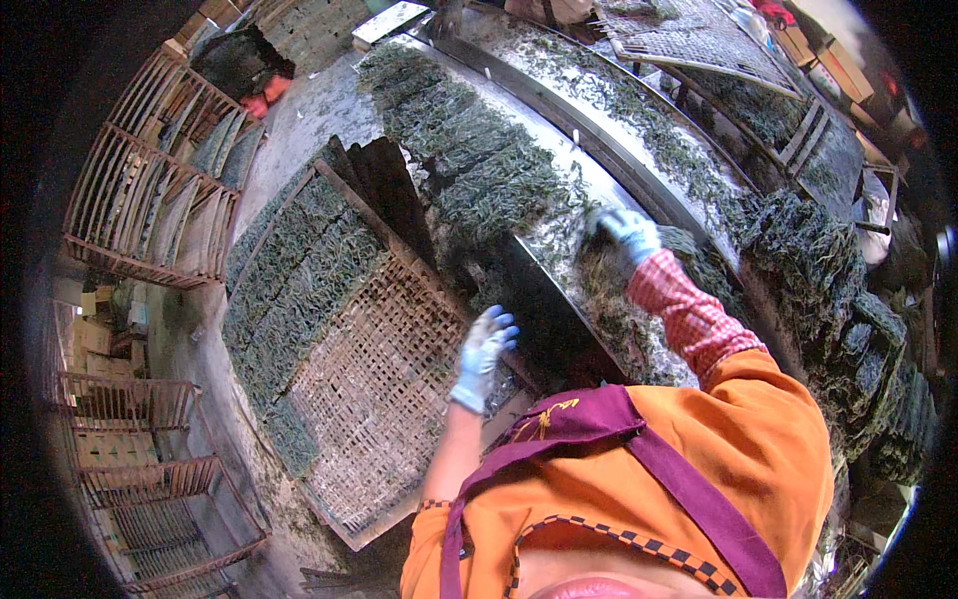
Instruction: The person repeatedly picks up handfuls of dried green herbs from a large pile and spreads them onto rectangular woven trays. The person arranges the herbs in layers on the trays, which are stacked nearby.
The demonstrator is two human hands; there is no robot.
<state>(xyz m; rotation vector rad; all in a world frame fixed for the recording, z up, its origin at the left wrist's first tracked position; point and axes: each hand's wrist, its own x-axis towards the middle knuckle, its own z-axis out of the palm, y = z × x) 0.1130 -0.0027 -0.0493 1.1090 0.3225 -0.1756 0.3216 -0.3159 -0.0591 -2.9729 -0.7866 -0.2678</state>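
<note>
My right hand (627,228), in a pale blue glove, reaches over the long white worktable (599,180) and touches or hovers at a loose clump of dark stringy plant material (599,262); blur hides its fingers. My left hand (485,352), gloved too, is raised with fingers apart near the edge of a woven drying tray (374,352), holding nothing. Rows of green stringy bundles (299,277) cover the tray's far and left parts, while its woven lattice shows bare nearer me. More bundles (479,150) lie in a thick row along the table.
A dark channel (554,120) runs along the table's middle. Large heaps of the plant material (808,254) lie at the right. Slatted racks (150,172) stand at the left, with another rack (150,472) below them. A mesh tray (696,45) rests at the top right.
</note>
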